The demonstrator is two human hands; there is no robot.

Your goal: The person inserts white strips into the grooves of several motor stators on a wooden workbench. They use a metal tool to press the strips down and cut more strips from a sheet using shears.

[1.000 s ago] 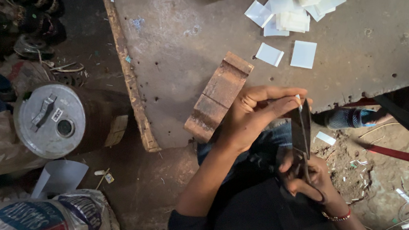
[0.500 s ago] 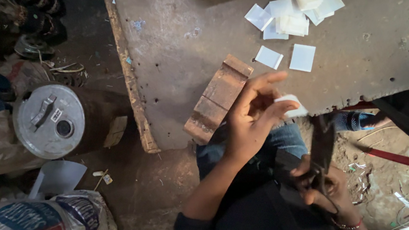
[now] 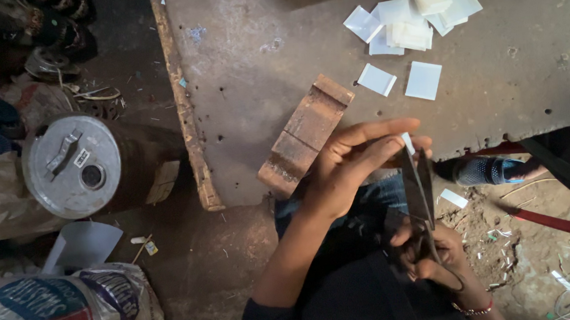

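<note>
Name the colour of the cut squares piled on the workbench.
White squares, clearest in the head view, on the grey workbench.

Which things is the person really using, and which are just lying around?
In use:
- left hand pinching a small white piece
- right hand working the scissors
- pile of cut white squares on the worktable

Lying about:
- wooden block
- metal drum
- printed sack
- shoe

Scissors are dark matt metal, and the strip in them looks like smooth white plastic. Same glossy white squares sit on the rough, pitted grey table. Wood block is worn and dusty. The drum has a dull metal lid.
</note>
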